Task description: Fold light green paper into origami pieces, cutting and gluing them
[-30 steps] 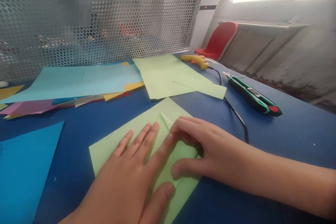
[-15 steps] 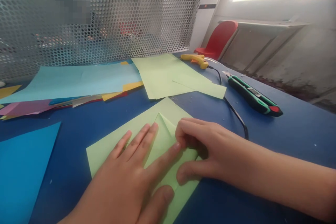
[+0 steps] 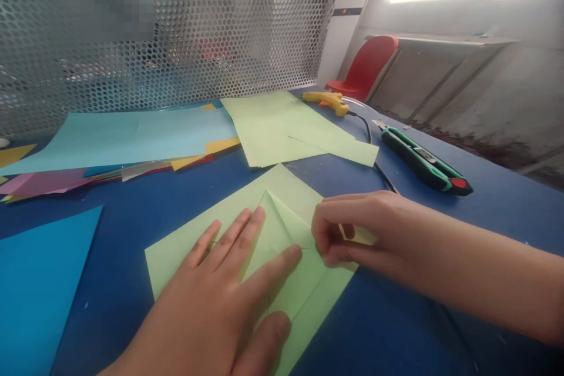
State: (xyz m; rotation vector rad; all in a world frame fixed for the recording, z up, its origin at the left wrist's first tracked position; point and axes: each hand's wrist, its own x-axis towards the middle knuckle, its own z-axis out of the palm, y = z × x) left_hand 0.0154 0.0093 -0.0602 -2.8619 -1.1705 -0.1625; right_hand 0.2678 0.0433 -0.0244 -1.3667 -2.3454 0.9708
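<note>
A light green sheet [image 3: 282, 182] lies at an angle on the blue table, with a folded green piece [image 3: 304, 282] over its middle. Spread flat across both is my left hand [image 3: 220, 299], its fingers apart and its index fingertip near a thin line on the paper. My right hand [image 3: 352, 229] pinches the right corner of the folded piece between thumb and index finger. Part of that corner is hidden behind the fingertips.
Behind lie pale blue sheets [image 3: 145, 132], more green paper [image 3: 282, 123], a yellow glue gun [image 3: 330, 101] with a black cord, and a green-black cutter [image 3: 425, 161]. Blue paper [image 3: 39, 288] is at left. A perforated metal screen [image 3: 185, 23] stands at the back.
My right hand has moved to the right, and its thumb and index finger have closed together at the folded piece's corner. My left hand stays in place.
</note>
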